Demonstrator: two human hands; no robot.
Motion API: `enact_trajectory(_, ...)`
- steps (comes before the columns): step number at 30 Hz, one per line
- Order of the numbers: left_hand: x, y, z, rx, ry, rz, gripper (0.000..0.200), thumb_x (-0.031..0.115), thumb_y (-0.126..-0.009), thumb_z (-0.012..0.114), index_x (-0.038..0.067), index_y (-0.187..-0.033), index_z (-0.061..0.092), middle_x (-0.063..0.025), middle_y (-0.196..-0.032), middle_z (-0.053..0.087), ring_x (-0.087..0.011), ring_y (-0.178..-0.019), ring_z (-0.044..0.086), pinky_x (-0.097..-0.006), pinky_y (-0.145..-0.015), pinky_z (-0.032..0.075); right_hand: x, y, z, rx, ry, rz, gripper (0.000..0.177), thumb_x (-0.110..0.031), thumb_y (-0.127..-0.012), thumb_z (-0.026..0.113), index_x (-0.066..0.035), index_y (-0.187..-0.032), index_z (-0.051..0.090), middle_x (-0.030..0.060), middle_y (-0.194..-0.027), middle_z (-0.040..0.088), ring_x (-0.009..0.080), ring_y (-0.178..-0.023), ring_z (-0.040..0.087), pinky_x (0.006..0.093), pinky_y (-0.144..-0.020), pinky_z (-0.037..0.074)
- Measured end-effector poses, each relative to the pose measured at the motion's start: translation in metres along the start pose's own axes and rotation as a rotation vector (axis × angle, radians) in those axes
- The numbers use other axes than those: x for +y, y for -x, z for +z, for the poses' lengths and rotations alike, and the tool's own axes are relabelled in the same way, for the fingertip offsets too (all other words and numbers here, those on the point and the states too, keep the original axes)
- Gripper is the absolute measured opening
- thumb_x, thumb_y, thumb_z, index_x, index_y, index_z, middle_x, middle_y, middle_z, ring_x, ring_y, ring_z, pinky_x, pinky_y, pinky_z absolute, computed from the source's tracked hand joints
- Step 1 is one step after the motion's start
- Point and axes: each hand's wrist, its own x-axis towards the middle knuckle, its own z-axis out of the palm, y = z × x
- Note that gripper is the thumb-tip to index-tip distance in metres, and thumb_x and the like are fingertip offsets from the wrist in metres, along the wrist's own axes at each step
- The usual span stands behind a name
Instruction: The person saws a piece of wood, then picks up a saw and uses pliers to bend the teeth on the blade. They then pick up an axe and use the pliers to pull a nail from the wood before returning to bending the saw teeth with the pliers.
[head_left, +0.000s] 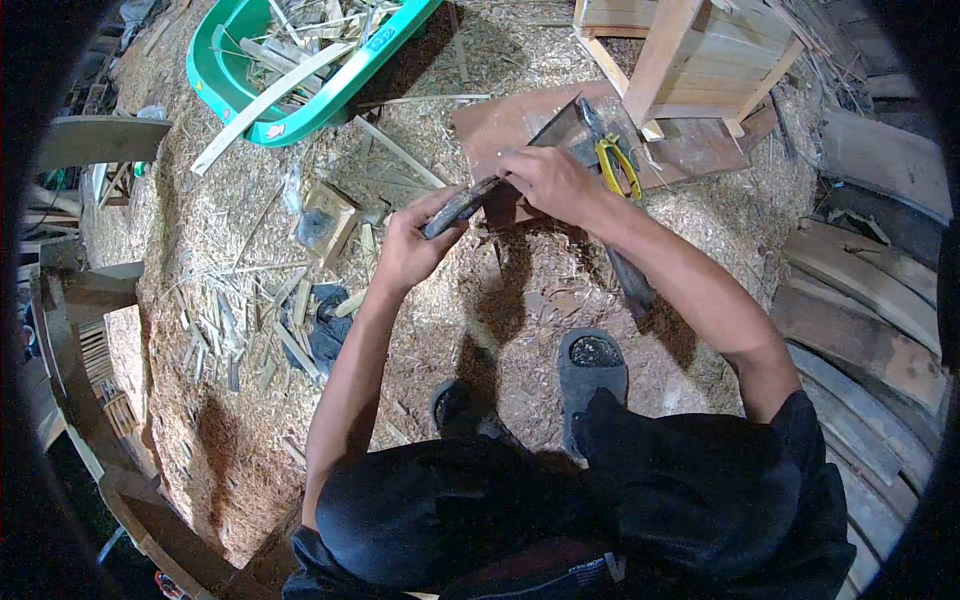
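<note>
My left hand (410,245) is closed around a dark, worn, narrow bar (462,208) that slants up to the right; I cannot make out its exact kind. At its upper end my right hand (555,183) has its fingers pinched together against the bar. Just beyond the right hand, a dark flat piece with a straight edge (562,122) lies on a reddish-brown board (485,125). Pliers with yellow handles (617,165) rest right of that hand. A long dark piece (628,280) lies under my right forearm, partly hidden by it.
A green plastic tub (205,75) of wood scraps stands at the upper left. A wooden box-like frame (690,60) is at the upper right. Offcuts (220,325) and a small wooden box (335,225) lie on the shavings-covered ground. Curved planks (860,300) are stacked at right.
</note>
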Motion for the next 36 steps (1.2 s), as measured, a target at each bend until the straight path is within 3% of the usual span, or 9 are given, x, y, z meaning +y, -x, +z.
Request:
enact_trajectory(2,0.001,0.001,0.000,0.013,-0.012,0.005,0.043,0.002,-0.079,0.069,0.003,-0.122,0.064,-0.0134,-0.117,0.066,-0.0237,-0.109,0.062,-0.0333,-0.098,0.045,-0.007,0.000,-0.002,0.045,-0.117,0.113,0.008,-0.002,-0.082,0.067,0.000,-0.088,0.062,0.0142,-0.088,0.066,0.0308,-0.081,0.068,0.0374,-0.072,0.055)
enact_trajectory(8,0.000,0.002,0.007,0.039,-0.023,-0.010,0.042,0.003,-0.079,0.069,0.003,-0.121,0.064,-0.0148,-0.119,0.065,-0.0259,-0.112,0.061,-0.0343,-0.098,0.045,0.000,0.014,0.036,0.258,-0.723,0.644,0.013,-0.003,-0.087,0.068,-0.001,-0.092,0.056,0.0049,-0.086,0.067,0.0109,-0.081,0.065,0.0263,-0.070,0.052)
enact_trajectory(11,0.005,0.002,0.011,0.059,-0.036,-0.020,0.041,0.003,-0.079,0.069,0.002,-0.120,0.064,-0.0153,-0.120,0.064,-0.0271,-0.112,0.061,-0.0352,-0.098,0.045,-0.005,0.013,0.040,0.291,-0.588,0.620,0.015,-0.003,-0.088,0.067,-0.002,-0.093,0.053,0.0044,-0.083,0.065,0.0089,-0.078,0.063,0.0231,-0.067,0.050)
enact_trajectory(14,0.007,0.000,0.012,0.067,-0.028,-0.035,0.041,0.002,-0.080,0.068,0.002,-0.121,0.063,-0.0161,-0.119,0.064,-0.0282,-0.112,0.062,-0.0358,-0.098,0.046,-0.003,0.014,0.049,0.411,-0.593,0.528,0.017,-0.004,-0.083,0.071,-0.002,-0.088,0.056,0.0047,-0.073,0.064,0.0123,-0.070,0.062,0.0295,-0.062,0.049)
enact_trajectory(23,-0.006,0.001,0.019,0.114,-0.063,0.056,0.042,0.008,-0.084,0.069,0.002,-0.125,0.061,-0.0122,-0.114,0.066,-0.0203,-0.103,0.063,-0.0322,-0.092,0.048,-0.016,0.011,0.034,0.294,-0.428,0.584,0.016,-0.004,-0.084,0.071,-0.002,-0.085,0.055,0.0043,-0.077,0.064,0.0118,-0.066,0.060,0.0284,-0.060,0.049)
enact_trajectory(26,-0.013,0.001,0.017,0.104,-0.003,0.005,0.040,0.008,-0.085,0.068,0.002,-0.125,0.061,-0.0078,-0.107,0.067,-0.0165,-0.092,0.063,-0.0291,-0.083,0.050,-0.002,0.012,0.043,0.313,-0.716,0.563,0.012,-0.006,-0.089,0.068,-0.002,-0.090,0.056,0.0023,-0.079,0.065,0.0078,-0.073,0.062,0.0228,-0.066,0.050)
enact_trajectory(30,-0.021,-0.002,0.011,0.108,0.187,-0.125,0.038,0.009,-0.087,0.067,0.002,-0.125,0.062,-0.0018,-0.094,0.067,-0.0086,-0.079,0.060,-0.0242,-0.070,0.050,0.005,0.012,0.043,0.276,-1.000,0.633,0.014,-0.005,-0.093,0.063,0.003,-0.104,0.061,0.0115,-0.092,0.070,0.0149,-0.085,0.069,0.0261,-0.075,0.056)
enact_trajectory(33,-0.013,0.000,0.011,0.121,0.225,-0.198,0.038,0.011,-0.089,0.067,0.002,-0.125,0.061,-0.0017,-0.091,0.067,-0.0068,-0.077,0.059,-0.0237,-0.067,0.050,0.003,0.015,0.041,0.330,-1.287,0.717,0.016,-0.007,-0.096,0.059,0.004,-0.108,0.061,0.0129,-0.095,0.070,0.0171,-0.086,0.069,0.0271,-0.077,0.056)
enact_trajectory(36,-0.014,-0.001,0.011,0.114,0.250,-0.234,0.038,0.012,-0.088,0.069,0.002,-0.124,0.062,-0.0031,-0.094,0.068,-0.0092,-0.079,0.061,-0.0252,-0.071,0.051,0.005,0.018,0.042,0.278,-1.038,0.672,0.020,-0.008,-0.097,0.057,0.005,-0.111,0.060,0.0140,-0.099,0.070,0.0187,-0.085,0.070,0.0273,-0.075,0.056)
